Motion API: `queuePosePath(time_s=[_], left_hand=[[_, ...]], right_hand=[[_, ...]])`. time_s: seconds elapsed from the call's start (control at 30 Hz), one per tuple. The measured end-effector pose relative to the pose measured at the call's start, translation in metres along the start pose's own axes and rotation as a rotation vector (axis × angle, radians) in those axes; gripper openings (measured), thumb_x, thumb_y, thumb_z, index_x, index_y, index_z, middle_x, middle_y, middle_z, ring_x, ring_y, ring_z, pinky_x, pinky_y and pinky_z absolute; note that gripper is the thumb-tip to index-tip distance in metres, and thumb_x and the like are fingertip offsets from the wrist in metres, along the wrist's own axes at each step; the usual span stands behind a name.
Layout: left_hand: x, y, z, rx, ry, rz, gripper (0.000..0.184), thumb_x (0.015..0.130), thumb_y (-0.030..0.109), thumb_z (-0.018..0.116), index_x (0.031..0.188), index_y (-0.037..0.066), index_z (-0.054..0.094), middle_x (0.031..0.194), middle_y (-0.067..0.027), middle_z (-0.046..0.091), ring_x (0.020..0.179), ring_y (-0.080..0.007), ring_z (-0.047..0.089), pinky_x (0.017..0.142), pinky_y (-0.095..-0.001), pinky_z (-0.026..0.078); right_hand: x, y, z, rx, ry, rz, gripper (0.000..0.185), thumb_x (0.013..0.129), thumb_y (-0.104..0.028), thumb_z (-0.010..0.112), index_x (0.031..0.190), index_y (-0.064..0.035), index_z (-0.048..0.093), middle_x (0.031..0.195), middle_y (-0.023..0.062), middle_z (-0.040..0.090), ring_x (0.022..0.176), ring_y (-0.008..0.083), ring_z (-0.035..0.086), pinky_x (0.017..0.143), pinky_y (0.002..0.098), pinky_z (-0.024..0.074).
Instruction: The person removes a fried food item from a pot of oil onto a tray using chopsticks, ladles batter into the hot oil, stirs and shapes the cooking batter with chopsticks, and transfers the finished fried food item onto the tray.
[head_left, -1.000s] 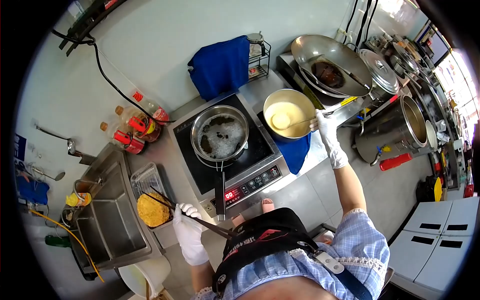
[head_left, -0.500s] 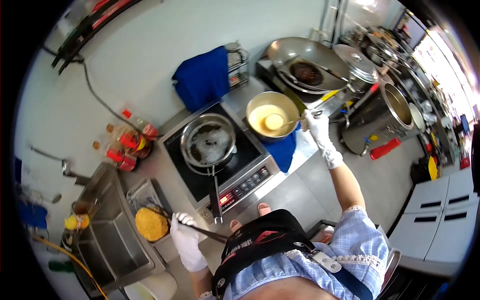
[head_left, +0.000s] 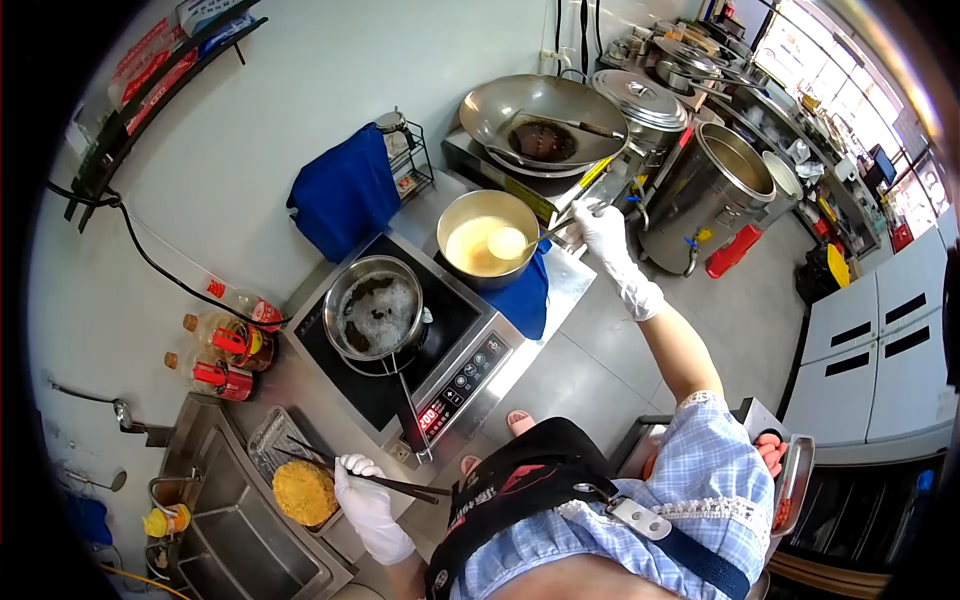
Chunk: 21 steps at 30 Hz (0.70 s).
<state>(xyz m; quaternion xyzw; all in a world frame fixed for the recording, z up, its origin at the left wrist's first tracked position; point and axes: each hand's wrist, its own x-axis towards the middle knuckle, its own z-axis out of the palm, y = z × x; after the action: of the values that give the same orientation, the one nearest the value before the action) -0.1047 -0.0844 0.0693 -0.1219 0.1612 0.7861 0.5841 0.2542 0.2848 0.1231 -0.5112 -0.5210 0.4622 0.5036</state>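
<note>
My right hand (head_left: 606, 240), in a white glove, is closed round the handle of a ladle (head_left: 507, 243). The ladle's bowl, filled with pale yellow liquid, sits in a metal pot (head_left: 447, 262) of the same liquid, towards its right side. In my left hand (head_left: 368, 508), also gloved, is a pair of dark chopsticks (head_left: 408, 487). Their tips are slightly apart over a round golden-crusted patty (head_left: 305, 493) lying on a wire-like tray (head_left: 268, 440); I cannot tell whether they touch it.
A pan of foaming oil (head_left: 376, 312) stands on the induction cooker (head_left: 450, 345), its handle towards me. Behind are a large wok (head_left: 490, 95) and a blue cloth (head_left: 345, 195). Bottles (head_left: 215, 382) and a sink (head_left: 235, 530) are left; a tall stockpot (head_left: 695, 205) is right.
My view has turned, so the counter sits further left. The ladle has shifted rightward within the pot. The chopstick tips now show spread apart near the patty.
</note>
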Motion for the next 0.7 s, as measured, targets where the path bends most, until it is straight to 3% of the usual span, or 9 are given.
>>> queuePosePath(time_s=[0.7], left_hand=[[0.0,0.006,-0.007,0.009,0.017,-0.044,0.013,0.093,0.017,0.045,0.082,0.01,0.049,0.075,0.0027,0.048,0.065,-0.0084,0.046,0.061,-0.0226,0.043]], right_hand=[[-0.018,-0.011,-0.039,-0.064,0.078,-0.046,0.029,0.085,-0.024,0.059,0.075,0.0032,0.06,0.054,0.0084,0.059,0.041,0.0122,0.055,0.037,0.0239,0.0437]])
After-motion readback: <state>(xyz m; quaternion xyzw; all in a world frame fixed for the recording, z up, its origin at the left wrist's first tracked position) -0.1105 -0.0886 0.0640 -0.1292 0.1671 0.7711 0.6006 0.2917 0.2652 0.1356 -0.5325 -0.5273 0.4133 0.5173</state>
